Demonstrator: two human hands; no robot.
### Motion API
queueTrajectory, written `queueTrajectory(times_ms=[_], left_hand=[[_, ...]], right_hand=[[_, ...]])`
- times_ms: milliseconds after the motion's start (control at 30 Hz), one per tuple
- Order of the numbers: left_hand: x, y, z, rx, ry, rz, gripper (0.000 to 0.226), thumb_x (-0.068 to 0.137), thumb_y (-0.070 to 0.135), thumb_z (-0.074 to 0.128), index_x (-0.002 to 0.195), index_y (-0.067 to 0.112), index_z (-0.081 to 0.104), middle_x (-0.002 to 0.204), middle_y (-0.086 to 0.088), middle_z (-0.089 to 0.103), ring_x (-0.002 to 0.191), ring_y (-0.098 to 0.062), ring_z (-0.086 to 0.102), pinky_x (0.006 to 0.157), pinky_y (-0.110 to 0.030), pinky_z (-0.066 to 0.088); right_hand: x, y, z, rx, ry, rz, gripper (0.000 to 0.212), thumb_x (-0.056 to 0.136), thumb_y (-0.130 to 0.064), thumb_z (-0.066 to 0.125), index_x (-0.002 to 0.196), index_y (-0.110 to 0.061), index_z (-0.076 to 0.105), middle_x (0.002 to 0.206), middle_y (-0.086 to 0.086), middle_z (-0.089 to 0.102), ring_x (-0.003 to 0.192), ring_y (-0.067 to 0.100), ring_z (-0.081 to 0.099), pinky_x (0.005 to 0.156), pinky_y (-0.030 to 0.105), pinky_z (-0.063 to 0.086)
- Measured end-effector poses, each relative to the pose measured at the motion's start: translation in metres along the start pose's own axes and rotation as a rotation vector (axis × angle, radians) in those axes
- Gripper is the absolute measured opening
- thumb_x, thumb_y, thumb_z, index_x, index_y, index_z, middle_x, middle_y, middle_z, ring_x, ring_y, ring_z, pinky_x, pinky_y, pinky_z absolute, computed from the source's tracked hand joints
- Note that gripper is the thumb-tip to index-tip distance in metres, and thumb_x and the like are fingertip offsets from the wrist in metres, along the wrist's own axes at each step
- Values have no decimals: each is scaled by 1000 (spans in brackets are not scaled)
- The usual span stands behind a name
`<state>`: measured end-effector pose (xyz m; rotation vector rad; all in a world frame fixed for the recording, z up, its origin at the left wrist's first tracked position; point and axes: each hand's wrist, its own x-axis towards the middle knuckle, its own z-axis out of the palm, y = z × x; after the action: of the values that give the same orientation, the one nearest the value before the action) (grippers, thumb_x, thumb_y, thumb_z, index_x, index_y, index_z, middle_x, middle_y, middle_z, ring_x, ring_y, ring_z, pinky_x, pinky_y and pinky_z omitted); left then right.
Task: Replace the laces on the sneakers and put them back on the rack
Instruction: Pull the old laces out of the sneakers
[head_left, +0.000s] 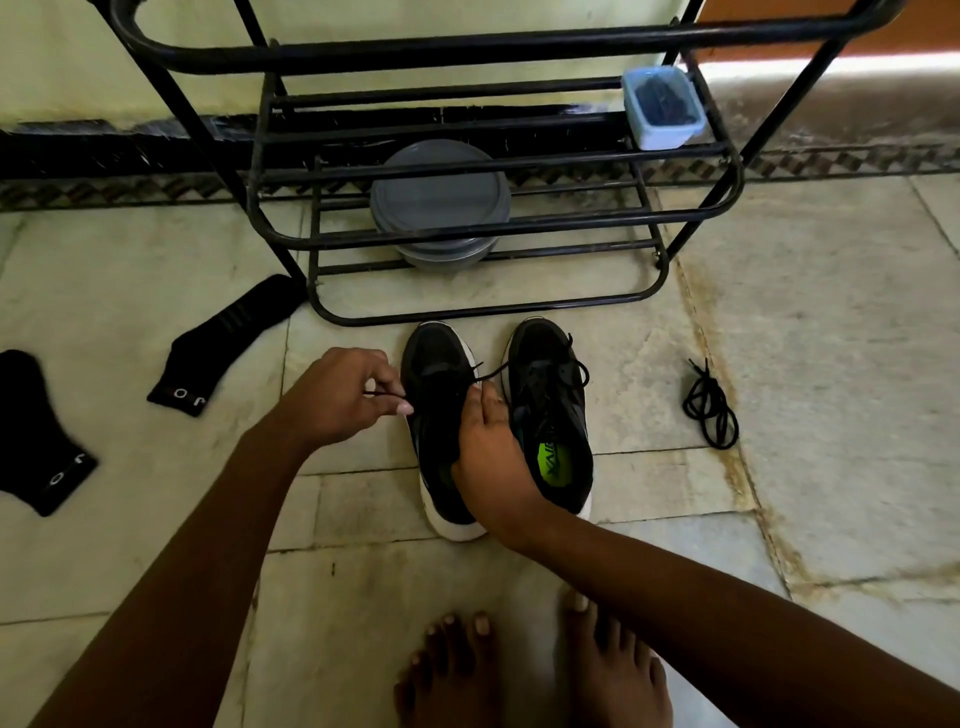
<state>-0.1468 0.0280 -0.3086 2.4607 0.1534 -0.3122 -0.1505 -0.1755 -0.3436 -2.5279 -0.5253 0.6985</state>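
While both sneakers (551, 415) are standing on the floor before the rack (478, 310), my left hand (344, 400) and right hand (488, 452) are each pinching the black lace (491, 372) over the left-side sneaker (439, 387). Limp and thin, it is handling best gripped near its tips.

1. The left sneaker (441, 405) and right sneaker (553, 410) stand side by side just before the rack (488, 307).
2. A loose lace (711, 410) lies right of them, two socks (228, 343) to the left.
3. A container (441, 197) sits on a low shelf, a tub (662, 106) higher, at right.
4. A lace (493, 370) spans the left hand (343, 395), beside the left sneaker, and the right hand (488, 452) upon it.
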Motion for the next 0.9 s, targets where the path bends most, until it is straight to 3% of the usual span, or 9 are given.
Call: queueTrajectory(times_ms=[133, 300, 433, 500, 533, 600, 667, 800, 900], left_hand=[[3, -15, -1, 377, 119, -118, 16, 86, 38, 79, 84, 26, 70, 87, 9, 56, 86, -20, 62, 66, -32, 44], [-3, -18, -9, 770, 103, -436, 24, 86, 28, 73, 104, 14, 64, 111, -7, 50, 103, -30, 61, 77, -44, 50], [-6, -15, -3, 664, -73, -503, 40, 78, 33, 76, 113, 18, 63, 111, -4, 51, 112, -29, 60, 92, -48, 54], [-6, -14, 6, 496, -80, -414, 50, 78, 38, 79, 122, 21, 62, 125, -1, 51, 122, -26, 56, 99, -48, 51], [-6, -12, 11, 358, -60, -321, 55, 78, 35, 81, 128, 22, 61, 132, 1, 50, 126, -23, 54, 102, -46, 50], [-8, -1, 17, 39, -75, -93, 63, 75, 19, 83, 134, 23, 62, 140, 6, 49, 128, -16, 52, 102, -39, 50], [-9, 9, 20, -149, -152, 18, 73, 73, 17, 86, 141, 23, 59, 149, 7, 45, 134, -12, 46, 103, -36, 47], [-8, 4, 30, 85, -199, 25, 116, 60, 73, 68, 160, 27, 30, 168, 10, 16, 153, -11, 17, 122, -40, 28], [-10, -8, 37, 114, -226, 23, 122, 69, 74, 73, 164, 28, 13, 170, 15, 3, 154, -6, 9, 124, -36, 23]], right_hand=[[1, 1, 0, -3, -1, 2, 82, 97, -1, 51, 160, 0, -2, 167, 22, -4, 156, 38, 4, 126, 45, 19], [4, 1, -3, 28, 5, 45, 80, 99, -2, 50, 160, 1, -2, 167, 24, -7, 156, 39, 4, 127, 45, 14], [6, -2, -7, 131, 24, 69, 66, 98, -9, 48, 155, 6, 19, 164, 29, 12, 150, 44, 23, 123, 47, 27], [10, 0, -9, 160, 83, 54, 43, 96, -17, 48, 133, 6, 44, 143, 29, 41, 121, 42, 53, 99, 43, 50], [13, 0, -11, 160, 105, 48, 31, 97, -20, 48, 118, 3, 50, 129, 24, 50, 100, 35, 59, 82, 38, 51], [21, 1, -18, 153, 125, 35, 20, 98, -22, 48, 102, -4, 53, 112, 19, 54, 79, 27, 56, 70, 33, 43], [29, 3, -25, 157, 167, 12, 17, 99, -20, 46, 98, -6, 55, 106, 18, 57, 78, 31, 60, 68, 35, 46], [37, 7, -33, 171, 181, -65, 15, 95, -8, 49, 95, -3, 63, 90, 17, 66, 75, 30, 65, 69, 40, 57], [39, 9, -38, 156, 212, -120, 19, 88, 3, 56, 101, 1, 69, 101, 18, 68, 93, 30, 64, 86, 35, 54]])
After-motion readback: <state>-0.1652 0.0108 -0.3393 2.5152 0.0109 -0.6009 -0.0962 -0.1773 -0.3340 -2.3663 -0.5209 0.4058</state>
